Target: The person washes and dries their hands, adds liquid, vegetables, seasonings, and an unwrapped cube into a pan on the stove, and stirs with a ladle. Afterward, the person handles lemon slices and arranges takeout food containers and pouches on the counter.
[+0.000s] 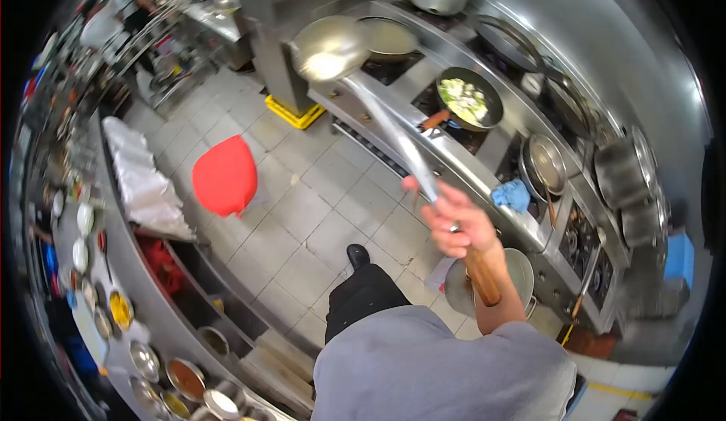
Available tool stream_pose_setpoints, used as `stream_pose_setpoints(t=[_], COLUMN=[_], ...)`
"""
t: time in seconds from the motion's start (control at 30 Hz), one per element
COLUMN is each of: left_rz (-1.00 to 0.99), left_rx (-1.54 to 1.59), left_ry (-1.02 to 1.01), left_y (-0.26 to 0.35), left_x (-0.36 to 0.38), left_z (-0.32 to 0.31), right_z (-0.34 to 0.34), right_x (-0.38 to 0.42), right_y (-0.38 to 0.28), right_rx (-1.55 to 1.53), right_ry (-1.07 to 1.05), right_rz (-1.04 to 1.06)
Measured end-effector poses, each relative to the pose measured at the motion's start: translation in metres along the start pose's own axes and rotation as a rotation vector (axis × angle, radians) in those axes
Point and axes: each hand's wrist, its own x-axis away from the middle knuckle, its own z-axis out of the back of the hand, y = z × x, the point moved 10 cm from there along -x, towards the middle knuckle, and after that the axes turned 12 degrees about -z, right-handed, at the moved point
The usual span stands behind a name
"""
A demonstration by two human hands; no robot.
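Observation:
My right hand [456, 224] grips the long handle of a big steel ladle [330, 47]. The wooden end of the handle sticks out below my wrist. The ladle's bowl hangs in the air over the left end of the stove line, blurred by motion, and holds some pale liquid. A black wok [469, 100] with chopped green and white vegetables sits on a burner to the right of the ladle's shaft. My left hand is out of view.
The steel stove range [484, 156] runs along the right with several pots and a blue cloth [511, 195]. A counter [113, 323] with several bowls of seasonings curves along the left. A red stool [224, 176] stands on the tiled floor. People work at the far back left.

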Motion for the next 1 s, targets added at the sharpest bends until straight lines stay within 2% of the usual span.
stream_pose_setpoints(t=[0.03, 0.07, 0.1, 0.17, 0.23, 0.3, 0.33, 0.37, 0.4, 0.43, 0.5, 0.53, 0.57, 0.6, 0.63, 0.67, 0.7, 0.77, 0.8, 0.83, 0.9, 1.0], left_rz=[-0.037, -0.137, 0.018, 0.020, -0.016, -0.283, -0.380, -0.476, -0.455, -0.415, -0.478, -0.478, -0.525, -0.573, -0.618, -0.653, -0.688, -0.717, -0.744, -0.744, -0.754, -0.774], left_rx=[0.029, 0.125, 0.272, 0.337, 0.544, 0.617, 0.630, 0.638, 0.718, 0.702, 0.784, 0.783, 0.796, 0.807, 0.807, 0.819, 0.832, 0.832, 0.837, 0.838, 0.849, 0.831], left_ry=[-0.047, 0.025, -0.068, -0.331, -0.408, -0.437, -0.467, -0.498, -0.537, -0.643, -0.713, -0.719, -0.781, -0.841, -0.856, -0.897, -0.938, -1.015, -1.088, -1.089, -1.113, -1.158], left_y=[0.011, 0.036, 0.040, 0.084, 0.099, 0.173, 0.188, 0.202, 0.224, 0.241, 0.277, 0.290, 0.306, 0.321, 0.338, 0.355, 0.374, 0.401, 0.414, 0.423, 0.435, 0.440], left_x=[-0.014, -0.031, -0.039, -0.059, -0.058, -0.074, -0.072, -0.071, -0.071, -0.070, -0.065, -0.063, -0.056, -0.048, -0.042, -0.034, -0.027, -0.015, -0.008, -0.009, -0.009, -0.007], left_z=[-0.018, -0.027, -0.051, -0.087, -0.157, -0.164, -0.184, -0.201, -0.205, -0.212, -0.220, -0.224, -0.231, -0.239, -0.245, -0.250, -0.251, -0.254, -0.256, -0.256, -0.254, -0.264], right_z=[0.022, 0.048, 0.070, 0.138, 0.225, 0.301, 0.336, 0.362, 0.374, 0.382, 0.413, 0.421, 0.436, 0.456, 0.444, 0.435, 0.430, 0.423, 0.427, 0.423, 0.397, 0.402], right_x=[0.016, 0.031, 0.043, 0.059, 0.067, 0.079, 0.082, 0.086, 0.085, 0.082, 0.076, 0.068, 0.066, 0.043, 0.012, 0.009, 0.014, 0.028, 0.041, 0.045, 0.079, 0.084], right_y=[-0.022, -0.039, -0.054, -0.081, -0.102, -0.116, -0.116, -0.122, -0.131, -0.135, -0.127, -0.129, -0.131, -0.110, -0.093, -0.095, -0.098, -0.103, -0.100, -0.095, -0.128, -0.134], right_rx=[0.006, 0.031, 0.023, 0.121, 0.395, 0.790, 0.780, 1.014, 1.255, 1.251, 1.074, 1.124, 1.124, 0.503, -0.086, -0.338, -0.341, -0.068, 0.197, 0.198, 1.147, 1.071], right_ry=[0.097, 0.219, 0.343, 0.638, 0.985, 1.346, 1.355, 1.459, 1.551, 1.553, 1.496, 1.514, 1.513, 1.139, 0.718, 0.599, 0.599, 0.679, 0.883, 0.884, 1.406, 1.474], right_rz=[0.105, 0.181, 0.252, 0.368, 0.372, 0.172, 0.180, 0.166, 0.148, 0.148, 0.020, 0.104, 0.099, 0.118, 0.127, 0.171, 0.169, 0.162, 0.101, 0.101, 0.132, 0.072])
